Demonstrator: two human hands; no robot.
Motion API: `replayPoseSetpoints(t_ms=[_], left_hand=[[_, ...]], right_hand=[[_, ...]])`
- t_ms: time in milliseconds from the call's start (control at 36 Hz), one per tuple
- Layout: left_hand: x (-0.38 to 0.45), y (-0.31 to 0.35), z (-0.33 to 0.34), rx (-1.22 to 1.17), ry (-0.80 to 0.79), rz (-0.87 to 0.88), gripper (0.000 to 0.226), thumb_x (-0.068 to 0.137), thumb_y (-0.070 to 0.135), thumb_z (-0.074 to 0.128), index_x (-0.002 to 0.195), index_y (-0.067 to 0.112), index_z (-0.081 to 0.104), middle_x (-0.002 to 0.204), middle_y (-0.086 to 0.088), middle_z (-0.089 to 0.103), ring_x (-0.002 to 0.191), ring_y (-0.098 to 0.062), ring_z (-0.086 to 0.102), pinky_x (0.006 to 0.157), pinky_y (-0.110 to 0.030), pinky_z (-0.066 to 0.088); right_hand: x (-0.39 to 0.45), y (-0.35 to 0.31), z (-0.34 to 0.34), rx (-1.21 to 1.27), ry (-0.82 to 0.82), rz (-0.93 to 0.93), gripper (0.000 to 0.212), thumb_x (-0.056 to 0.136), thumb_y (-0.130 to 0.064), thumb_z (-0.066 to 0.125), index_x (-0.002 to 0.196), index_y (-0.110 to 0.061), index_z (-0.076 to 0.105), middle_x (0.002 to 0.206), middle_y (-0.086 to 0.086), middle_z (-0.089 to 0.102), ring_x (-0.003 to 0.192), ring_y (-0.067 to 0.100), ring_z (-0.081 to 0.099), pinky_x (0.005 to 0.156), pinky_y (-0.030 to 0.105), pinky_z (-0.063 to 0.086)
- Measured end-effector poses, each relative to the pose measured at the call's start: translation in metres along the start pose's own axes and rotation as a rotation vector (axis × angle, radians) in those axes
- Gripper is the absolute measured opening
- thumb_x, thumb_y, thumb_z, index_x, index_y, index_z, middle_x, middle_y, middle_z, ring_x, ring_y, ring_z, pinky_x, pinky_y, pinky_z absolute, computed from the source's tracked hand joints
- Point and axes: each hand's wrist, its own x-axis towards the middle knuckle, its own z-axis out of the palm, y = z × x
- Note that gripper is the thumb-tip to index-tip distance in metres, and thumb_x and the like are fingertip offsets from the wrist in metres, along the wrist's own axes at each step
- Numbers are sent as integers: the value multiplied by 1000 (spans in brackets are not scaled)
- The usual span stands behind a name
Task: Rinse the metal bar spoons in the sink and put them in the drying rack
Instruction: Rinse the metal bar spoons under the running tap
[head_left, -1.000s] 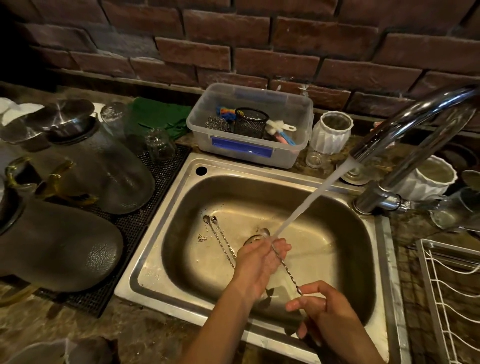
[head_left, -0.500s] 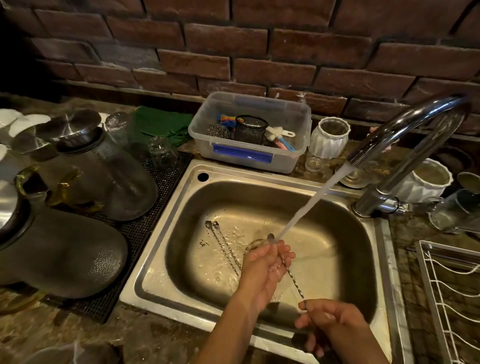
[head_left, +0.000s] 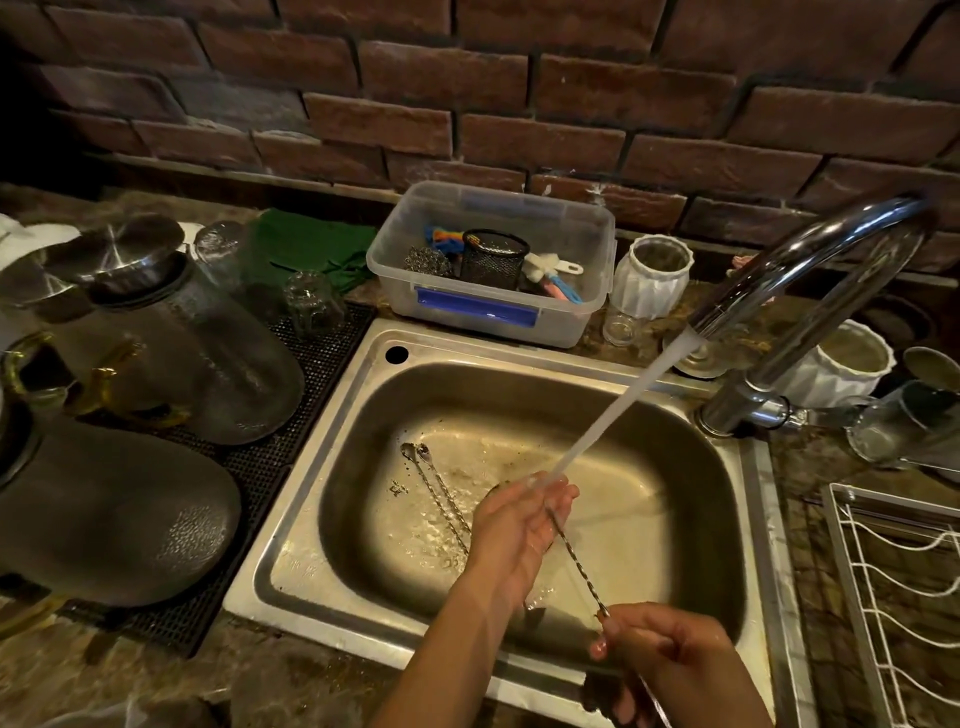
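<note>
Right hand (head_left: 670, 654) pinches the lower end of a twisted bar spoon (head_left: 576, 566), fingers curled round the stem, at the front edge of the sink (head_left: 748, 519). Left hand (head_left: 519, 525) wraps the upper part of the same spoon, fingers curled over it above the middle of the sink; the spoon's bowl is hidden inside that hand. Water stream (head_left: 623, 405) from the tap (head_left: 810, 280) lands on the left fingers. Spoon runs slanted between the two hands, over the basin, not touching the bottom. Two more bar spoons (head_left: 436, 488) lie side by side on the sink floor, left of the left hand, ends pointing to the back left. White wire drying rack (head_left: 898, 597) right of the sink, just beside its rim. Clear plastic tub (head_left: 493, 322) with scrubbers behind the sink. White ribbed jar (head_left: 652, 275) behind the sink, right of the tub. Black mat (head_left: 249, 467) left of the sink, glass jugs (head_left: 208, 353) on it. Brick wall (head_left: 467, 104) behind the sink.
</note>
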Motion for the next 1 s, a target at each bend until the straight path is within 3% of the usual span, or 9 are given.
replayPoseSetpoints(t_ms=[83, 139, 278, 389, 611, 806, 1000], left_hand=[[4, 2, 0, 14, 46, 31, 23, 95, -2, 56, 115, -12, 63, 104, -30, 72, 88, -31, 75, 70, -29, 63], [6, 1, 0, 15, 59, 51, 25, 95, 0, 58, 116, -13, 61, 104, -29, 72, 90, -32, 75, 81, -33, 62], [7, 1, 3, 4, 33, 48, 29, 94, 3, 61, 117, -14, 61, 112, -30, 70, 97, -34, 74, 101, -42, 53], [5, 3, 6, 7, 19, 52, 24, 88, -5, 64, 111, -12, 66, 115, -30, 69, 101, -37, 72, 90, -39, 59], [5, 10, 10, 71, -38, 67, 24, 93, 1, 62, 113, -12, 63, 118, -29, 68, 104, -37, 71, 87, -37, 60], [7, 11, 14, 173, -93, 113, 25, 95, 2, 60, 116, -11, 60, 110, -30, 71, 100, -37, 72, 81, -33, 60], [6, 17, 12, 241, -139, 132, 26, 94, 1, 61, 117, -11, 61, 113, -32, 68, 101, -36, 72, 83, -33, 59]], right_hand=[[-2, 3, -5, -80, -13, -58, 25, 89, -8, 70, 71, -22, 81, 61, 13, 74, 53, 22, 68, 54, 24, 48], [-3, 4, -6, -48, -1, -57, 26, 87, -7, 70, 70, -22, 81, 63, 10, 75, 55, 19, 69, 53, 19, 49], [-3, 2, 1, 147, 6, -10, 16, 88, 0, 67, 76, 2, 77, 61, 27, 71, 40, 24, 59, 39, 20, 44], [4, -1, 1, 76, 4, -25, 20, 90, -6, 67, 74, -1, 78, 51, 23, 65, 37, 21, 54, 38, 21, 40], [29, 0, 13, 117, 42, -14, 22, 94, -5, 61, 80, 1, 76, 50, 17, 65, 38, 21, 50, 41, 26, 39], [51, -4, 28, 153, 100, -89, 13, 94, -5, 61, 94, -5, 74, 75, 13, 76, 48, 26, 56, 41, 25, 42], [73, -5, 36, 228, 99, -146, 13, 94, -5, 61, 98, -8, 73, 75, 15, 76, 46, 22, 59, 39, 23, 41]])
